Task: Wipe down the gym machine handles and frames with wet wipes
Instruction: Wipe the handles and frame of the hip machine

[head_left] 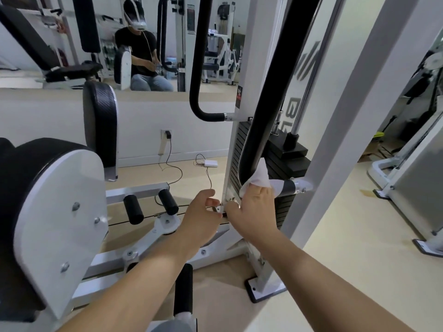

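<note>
Wet wipe (260, 178) sits bunched at the lower bend of the near black padded handle (268, 97), pressed there by the right hand (254, 207), just left of the grey collar and chrome end (296, 185) where the bar meets the white frame upright (335, 140). Right grip: fingers curled up under/around the bar w/ the wipe between palm and padding; fingertips hidden behind the cloth, so can't tell how tight. Left hand (203, 212) hovers just beside it, fingers loosely curled, holding nothing I can see; thumb and forefinger near a small bolt/bracket on the frame, contact unclear.

Risks, as I judge them:
- Wipe is wadded, only part touches the padding. Slide up the bar and it prob. rolls or slips out of the grip, leaving streaks or dropping to the floor.
- Weight stack (282, 164) sits right behind the handle; knuckles or cloth could snag on plate edges or the guide rod (309, 87).
- Handle may pivot if pushed hard, so the bar swings and the wipe loses contact.
- Charger cable (172, 164) trails on the floor by the base; wet drips or a foot shuffle could catch it.
- Collar joint easily gets skipped.
</note>
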Action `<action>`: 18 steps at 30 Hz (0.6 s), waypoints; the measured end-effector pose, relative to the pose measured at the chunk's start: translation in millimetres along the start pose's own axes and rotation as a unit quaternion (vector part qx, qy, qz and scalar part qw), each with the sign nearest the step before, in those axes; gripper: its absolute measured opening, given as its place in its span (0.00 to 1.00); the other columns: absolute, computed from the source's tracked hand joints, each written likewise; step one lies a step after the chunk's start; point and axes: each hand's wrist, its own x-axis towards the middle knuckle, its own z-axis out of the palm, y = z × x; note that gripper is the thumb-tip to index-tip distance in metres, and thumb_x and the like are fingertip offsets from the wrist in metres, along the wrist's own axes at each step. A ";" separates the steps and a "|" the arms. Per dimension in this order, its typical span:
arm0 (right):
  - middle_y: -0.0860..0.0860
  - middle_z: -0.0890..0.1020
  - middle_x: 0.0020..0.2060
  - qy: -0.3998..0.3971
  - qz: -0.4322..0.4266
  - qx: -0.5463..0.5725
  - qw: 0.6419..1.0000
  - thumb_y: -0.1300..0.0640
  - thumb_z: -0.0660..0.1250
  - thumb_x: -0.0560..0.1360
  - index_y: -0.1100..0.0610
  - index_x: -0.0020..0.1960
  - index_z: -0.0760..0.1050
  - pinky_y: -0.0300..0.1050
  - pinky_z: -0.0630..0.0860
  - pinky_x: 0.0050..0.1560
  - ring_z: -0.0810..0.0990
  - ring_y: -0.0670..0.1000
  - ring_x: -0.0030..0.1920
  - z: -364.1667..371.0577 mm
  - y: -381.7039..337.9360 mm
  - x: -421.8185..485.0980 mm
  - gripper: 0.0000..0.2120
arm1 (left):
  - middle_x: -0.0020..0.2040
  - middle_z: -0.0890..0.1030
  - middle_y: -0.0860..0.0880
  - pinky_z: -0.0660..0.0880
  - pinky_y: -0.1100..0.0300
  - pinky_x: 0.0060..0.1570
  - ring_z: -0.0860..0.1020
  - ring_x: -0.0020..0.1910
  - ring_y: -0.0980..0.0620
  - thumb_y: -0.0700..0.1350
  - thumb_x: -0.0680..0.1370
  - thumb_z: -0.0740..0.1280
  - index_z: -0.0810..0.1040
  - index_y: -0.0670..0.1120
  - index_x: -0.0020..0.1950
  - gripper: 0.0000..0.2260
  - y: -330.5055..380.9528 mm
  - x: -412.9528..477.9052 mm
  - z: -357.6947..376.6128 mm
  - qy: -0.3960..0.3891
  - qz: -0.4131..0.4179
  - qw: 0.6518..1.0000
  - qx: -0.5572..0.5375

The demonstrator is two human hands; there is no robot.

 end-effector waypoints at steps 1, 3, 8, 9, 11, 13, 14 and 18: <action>0.61 0.74 0.44 -0.018 -0.024 -0.008 1.000 0.65 0.68 0.64 0.67 0.49 0.70 0.55 0.70 0.58 0.71 0.62 0.46 -3.5 4.3 -0.3 0.16 | 0.59 0.79 0.51 0.76 0.55 0.45 0.83 0.55 0.46 0.29 0.77 0.59 0.71 0.50 0.73 0.28 -0.9 -1.3 0.9 -0.004 0.000 1.000 0.004; 0.57 0.71 0.42 -0.089 -0.047 -0.036 0.994 0.65 0.64 0.67 0.62 0.47 0.67 0.47 0.68 0.50 0.69 0.58 0.44 -18.7 10.3 1.4 0.10 | 0.59 0.79 0.52 0.77 0.55 0.45 0.83 0.51 0.49 0.28 0.77 0.58 0.71 0.51 0.73 0.28 -1.4 -3.8 1.7 -0.009 0.001 1.000 0.005; 0.44 0.75 0.35 -0.184 -0.078 -0.077 0.977 0.63 0.65 0.79 0.47 0.39 0.68 0.34 0.71 0.36 0.75 0.49 0.39 -55.4 23.8 19.7 0.15 | 0.59 0.80 0.54 0.81 0.52 0.51 0.83 0.54 0.48 0.30 0.78 0.60 0.71 0.52 0.73 0.27 3.8 -4.9 -2.8 -0.017 0.012 1.000 0.013; 0.45 0.79 0.38 -0.179 -0.092 -0.062 0.978 0.59 0.67 0.80 0.47 0.41 0.74 0.37 0.76 0.41 0.79 0.49 0.41 -56.7 27.6 28.6 0.11 | 0.58 0.80 0.54 0.81 0.51 0.52 0.83 0.53 0.48 0.29 0.78 0.60 0.71 0.52 0.73 0.27 5.9 -5.6 -3.3 -0.018 0.016 1.000 0.012; 0.45 0.84 0.44 -0.183 -0.093 -0.054 0.977 0.48 0.72 0.77 0.47 0.52 0.78 0.47 0.81 0.45 0.83 0.47 0.44 -55.6 30.2 43.1 0.06 | 0.58 0.80 0.54 0.82 0.50 0.52 0.84 0.51 0.50 0.28 0.77 0.58 0.72 0.52 0.72 0.28 8.9 -6.1 -3.5 -0.015 0.020 1.000 0.009; 0.46 0.84 0.42 -0.198 -0.069 -0.075 0.975 0.40 0.70 0.77 0.50 0.50 0.76 0.47 0.80 0.43 0.82 0.46 0.42 -44.2 33.6 48.3 0.13 | 0.58 0.80 0.54 0.81 0.53 0.50 0.84 0.49 0.51 0.28 0.77 0.57 0.72 0.51 0.72 0.28 11.0 -7.3 -3.4 -0.013 0.020 1.000 0.000; 0.47 0.82 0.38 -0.175 -0.062 -0.082 0.979 0.40 0.68 0.79 0.52 0.45 0.74 0.47 0.78 0.39 0.81 0.47 0.39 -34.4 34.2 45.2 0.16 | 0.58 0.80 0.54 0.81 0.54 0.49 0.84 0.49 0.51 0.29 0.77 0.57 0.72 0.51 0.72 0.28 11.3 -9.2 -3.9 -0.014 0.021 1.000 -0.001; 0.49 0.71 0.26 -0.007 -0.044 -0.023 0.999 0.45 0.67 0.80 0.56 0.40 0.69 0.44 0.66 0.33 0.73 0.52 0.30 3.7 35.4 30.6 0.18 | 0.59 0.79 0.56 0.81 0.54 0.52 0.84 0.50 0.53 0.30 0.78 0.56 0.70 0.53 0.73 0.28 8.8 -15.1 -6.2 -0.029 0.028 0.999 0.015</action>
